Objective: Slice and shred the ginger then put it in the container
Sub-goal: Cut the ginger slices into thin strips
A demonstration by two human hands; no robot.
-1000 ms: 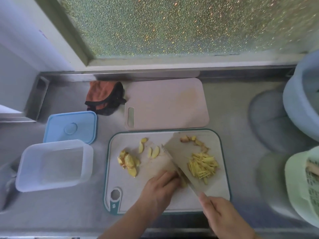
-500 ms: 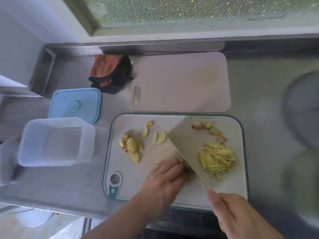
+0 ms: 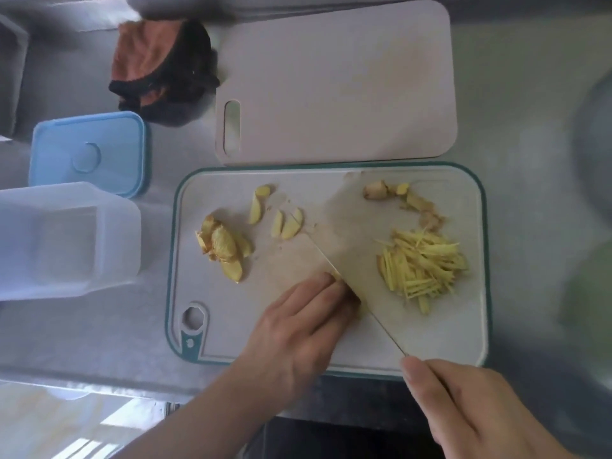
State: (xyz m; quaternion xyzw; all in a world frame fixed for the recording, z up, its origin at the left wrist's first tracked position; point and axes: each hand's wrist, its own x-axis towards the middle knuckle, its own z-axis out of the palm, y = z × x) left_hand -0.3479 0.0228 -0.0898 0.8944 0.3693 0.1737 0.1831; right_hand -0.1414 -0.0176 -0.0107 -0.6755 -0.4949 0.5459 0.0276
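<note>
On the teal-rimmed cutting board point(image 3: 212, 339) lie a heap of ginger slices point(image 3: 223, 246), a few loose slices point(image 3: 288, 223) and a pile of ginger shreds point(image 3: 420, 265). Ginger peel scraps point(image 3: 420, 207) sit at the board's far right. My right hand point(image 3: 477, 412) grips the handle of a cleaver point(image 3: 361, 246), whose wide blade stands on the board between slices and shreds. My left hand point(image 3: 298, 336) presses curled fingers on a ginger piece against the blade; that piece is mostly hidden. The clear plastic container point(image 3: 63, 240) stands empty left of the board.
A blue lid point(image 3: 87, 154) lies behind the container. A pink cutting board point(image 3: 334, 81) lies beyond the working board, with an orange and black cloth point(image 3: 162, 67) to its left. Blurred basins sit at the right edge. The counter's front edge runs just below the board.
The camera has tilted down and closer, so the window has left the view. Both hands and the cleaver stay in nearly the same place on the board.
</note>
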